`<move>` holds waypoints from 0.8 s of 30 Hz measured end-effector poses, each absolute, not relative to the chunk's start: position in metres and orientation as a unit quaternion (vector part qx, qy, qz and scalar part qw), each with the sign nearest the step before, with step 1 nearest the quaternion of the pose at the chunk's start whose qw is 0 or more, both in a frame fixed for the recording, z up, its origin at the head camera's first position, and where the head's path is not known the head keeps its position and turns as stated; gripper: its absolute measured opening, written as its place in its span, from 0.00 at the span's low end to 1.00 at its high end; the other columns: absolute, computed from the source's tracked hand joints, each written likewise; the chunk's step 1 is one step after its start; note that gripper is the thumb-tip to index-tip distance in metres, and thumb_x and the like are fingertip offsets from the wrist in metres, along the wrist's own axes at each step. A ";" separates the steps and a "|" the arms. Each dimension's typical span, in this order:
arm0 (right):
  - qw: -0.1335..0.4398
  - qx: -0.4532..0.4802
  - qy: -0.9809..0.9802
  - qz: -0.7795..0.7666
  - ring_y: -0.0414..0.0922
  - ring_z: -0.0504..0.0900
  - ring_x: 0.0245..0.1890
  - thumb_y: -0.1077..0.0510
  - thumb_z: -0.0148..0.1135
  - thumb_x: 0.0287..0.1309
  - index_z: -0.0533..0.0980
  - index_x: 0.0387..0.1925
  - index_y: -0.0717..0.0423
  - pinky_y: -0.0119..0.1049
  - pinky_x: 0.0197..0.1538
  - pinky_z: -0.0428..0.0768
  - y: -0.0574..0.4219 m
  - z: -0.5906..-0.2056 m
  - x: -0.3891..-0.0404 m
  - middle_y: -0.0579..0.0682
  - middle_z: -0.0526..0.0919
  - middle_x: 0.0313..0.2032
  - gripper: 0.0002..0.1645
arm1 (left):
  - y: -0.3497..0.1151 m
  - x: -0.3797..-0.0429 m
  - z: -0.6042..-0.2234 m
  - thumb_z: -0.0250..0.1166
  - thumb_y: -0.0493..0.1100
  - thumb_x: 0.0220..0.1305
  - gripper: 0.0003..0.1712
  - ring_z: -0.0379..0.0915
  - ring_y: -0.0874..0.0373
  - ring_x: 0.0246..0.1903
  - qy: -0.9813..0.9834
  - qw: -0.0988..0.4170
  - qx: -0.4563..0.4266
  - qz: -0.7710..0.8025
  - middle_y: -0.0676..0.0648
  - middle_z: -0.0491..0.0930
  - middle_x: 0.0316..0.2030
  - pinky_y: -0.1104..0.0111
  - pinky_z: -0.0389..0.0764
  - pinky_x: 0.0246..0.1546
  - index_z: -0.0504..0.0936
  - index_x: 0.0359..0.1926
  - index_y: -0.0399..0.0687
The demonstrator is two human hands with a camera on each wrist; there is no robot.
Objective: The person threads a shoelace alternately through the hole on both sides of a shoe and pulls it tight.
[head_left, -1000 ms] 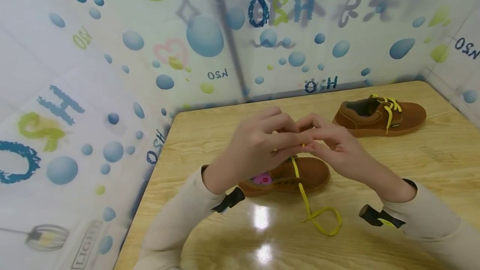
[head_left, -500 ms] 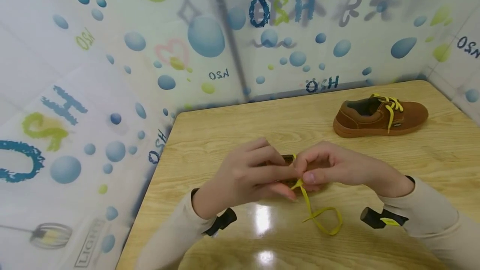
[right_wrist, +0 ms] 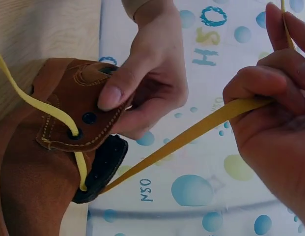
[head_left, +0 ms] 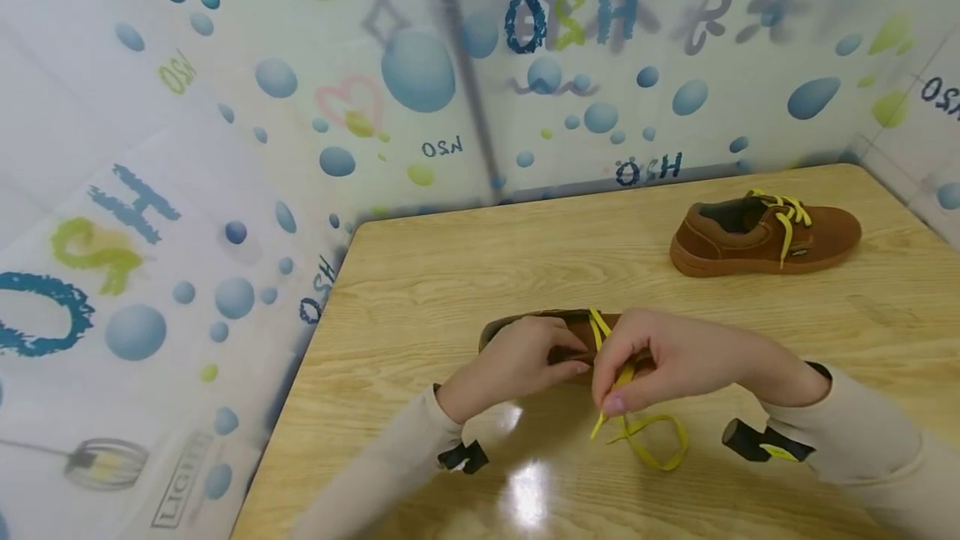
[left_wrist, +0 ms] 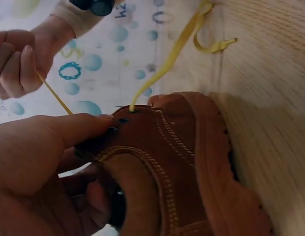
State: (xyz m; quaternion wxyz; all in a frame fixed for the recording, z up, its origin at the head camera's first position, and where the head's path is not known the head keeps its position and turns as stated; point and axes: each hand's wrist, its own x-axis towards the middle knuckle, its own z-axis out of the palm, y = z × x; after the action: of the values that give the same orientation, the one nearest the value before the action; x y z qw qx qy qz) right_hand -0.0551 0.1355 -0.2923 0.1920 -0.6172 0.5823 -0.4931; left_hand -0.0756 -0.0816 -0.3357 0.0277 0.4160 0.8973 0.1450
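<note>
Left hand pinched flap of front shoe, which sat nearer left edge of tabletop than right; right hand gripped yellow lace, stretched straight. Second shoe stood near far right corner.

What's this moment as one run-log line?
Left hand: pinching eyelet flap of near shoe | Right hand: gripping yellow lace | Far shoe: laced, untouched

Head view forward, down; wrist views close (sharing shoe).
</note>
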 end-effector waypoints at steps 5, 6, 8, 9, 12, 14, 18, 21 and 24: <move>0.207 -0.600 0.606 -0.479 0.29 0.63 0.16 0.68 0.59 0.59 0.82 0.36 0.52 0.19 0.21 0.66 0.133 -0.301 -0.052 0.50 0.82 0.24 0.10 | -0.082 -0.081 -0.344 0.59 0.49 0.66 0.09 0.73 0.73 0.32 0.892 0.050 0.402 0.202 0.60 0.81 0.36 0.84 0.73 0.33 0.85 0.40 0.57; 0.206 -0.598 0.613 -0.473 0.27 0.63 0.17 0.66 0.59 0.59 0.82 0.36 0.51 0.19 0.22 0.66 0.132 -0.302 -0.051 0.50 0.82 0.24 0.09 | -0.082 -0.081 -0.345 0.59 0.48 0.66 0.09 0.73 0.74 0.32 0.891 0.051 0.400 0.207 0.60 0.81 0.36 0.84 0.73 0.33 0.85 0.40 0.57; 0.198 -0.589 0.637 -0.456 0.24 0.62 0.19 0.63 0.59 0.60 0.82 0.34 0.48 0.19 0.22 0.65 0.130 -0.305 -0.049 0.48 0.82 0.23 0.08 | -0.082 -0.082 -0.347 0.59 0.48 0.66 0.09 0.71 0.73 0.30 0.890 0.054 0.399 0.215 0.59 0.81 0.35 0.83 0.72 0.32 0.85 0.40 0.57; 0.188 -0.585 0.652 -0.443 0.23 0.61 0.19 0.61 0.59 0.61 0.83 0.33 0.46 0.19 0.22 0.65 0.129 -0.306 -0.048 0.46 0.82 0.22 0.08 | -0.082 -0.083 -0.348 0.59 0.48 0.66 0.09 0.71 0.74 0.30 0.888 0.055 0.399 0.219 0.59 0.81 0.34 0.83 0.72 0.32 0.85 0.40 0.57; 0.142 -0.555 0.719 -0.392 0.22 0.59 0.16 0.56 0.60 0.61 0.82 0.28 0.39 0.18 0.21 0.63 0.127 -0.309 -0.046 0.39 0.79 0.18 0.09 | -0.083 -0.085 -0.350 0.59 0.48 0.66 0.09 0.71 0.73 0.30 0.883 0.059 0.404 0.231 0.59 0.81 0.34 0.83 0.73 0.32 0.85 0.40 0.57; 0.089 -0.528 0.774 -0.338 0.22 0.59 0.16 0.54 0.61 0.60 0.81 0.25 0.35 0.19 0.22 0.63 0.126 -0.312 -0.045 0.33 0.77 0.18 0.10 | -0.084 -0.087 -0.351 0.58 0.48 0.66 0.09 0.72 0.73 0.30 0.880 0.067 0.406 0.238 0.58 0.82 0.35 0.83 0.73 0.33 0.85 0.41 0.56; -0.016 -0.470 0.849 -0.242 0.24 0.61 0.17 0.54 0.66 0.54 0.78 0.21 0.34 0.20 0.25 0.64 0.126 -0.319 -0.047 0.28 0.75 0.18 0.11 | -0.084 -0.089 -0.352 0.58 0.48 0.67 0.11 0.73 0.74 0.31 0.878 0.086 0.403 0.242 0.57 0.83 0.37 0.84 0.74 0.34 0.85 0.42 0.55; -0.072 -0.448 0.868 -0.202 0.26 0.59 0.16 0.56 0.67 0.50 0.75 0.16 0.37 0.20 0.24 0.61 0.127 -0.326 -0.049 0.30 0.71 0.14 0.14 | -0.084 -0.090 -0.352 0.58 0.49 0.67 0.12 0.73 0.74 0.30 0.876 0.100 0.403 0.246 0.57 0.83 0.38 0.83 0.74 0.34 0.85 0.43 0.53; -0.116 -0.439 0.873 -0.178 0.27 0.56 0.16 0.59 0.67 0.48 0.70 0.13 0.39 0.21 0.23 0.58 0.127 -0.331 -0.050 0.33 0.65 0.12 0.18 | -0.085 -0.092 -0.352 0.57 0.49 0.67 0.12 0.74 0.73 0.30 0.872 0.112 0.404 0.252 0.56 0.83 0.39 0.83 0.75 0.35 0.85 0.44 0.52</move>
State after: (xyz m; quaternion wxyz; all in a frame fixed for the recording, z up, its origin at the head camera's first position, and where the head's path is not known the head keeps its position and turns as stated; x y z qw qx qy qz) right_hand -0.0503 0.1273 -0.3307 -0.1161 -0.4391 0.8730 -0.1775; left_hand -0.0916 -0.0850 -0.3523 0.1117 0.4038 0.8724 0.2517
